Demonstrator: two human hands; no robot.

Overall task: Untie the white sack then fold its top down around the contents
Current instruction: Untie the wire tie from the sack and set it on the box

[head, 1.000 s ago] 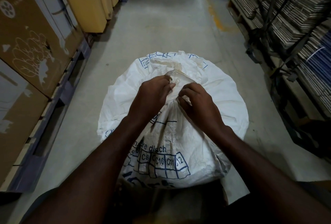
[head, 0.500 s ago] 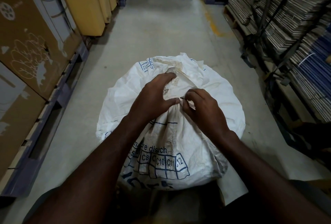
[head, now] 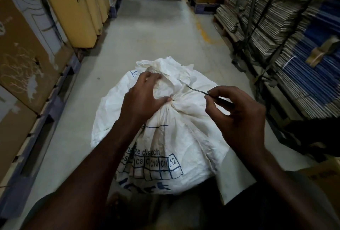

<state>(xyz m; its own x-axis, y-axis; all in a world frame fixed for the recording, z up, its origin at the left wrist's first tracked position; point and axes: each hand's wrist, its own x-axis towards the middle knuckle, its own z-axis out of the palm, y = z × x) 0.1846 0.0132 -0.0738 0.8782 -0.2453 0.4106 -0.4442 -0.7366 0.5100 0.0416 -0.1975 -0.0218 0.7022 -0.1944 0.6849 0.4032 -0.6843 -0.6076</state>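
White woven sack [head: 165, 137]: stands on the concrete floor, neck bunched.
Thin dark tie [head: 196, 90]: now drawn out rightward; half a second ago both hands met at the knot.
Left hand [head: 141, 99]: grips the neck.
Right hand [head: 239, 117]: pinches the tie.
Meaning: untying probably underway, folding not started.

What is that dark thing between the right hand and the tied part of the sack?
A thin dark tie, pinched by the right hand, stretches to the white sack's neck in the head view.

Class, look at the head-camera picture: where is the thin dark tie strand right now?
The thin dark tie strand runs rightward from the bunched neck of the white woven sack, centre frame, its free end pinched by the right hand; the left hand grips the neck.
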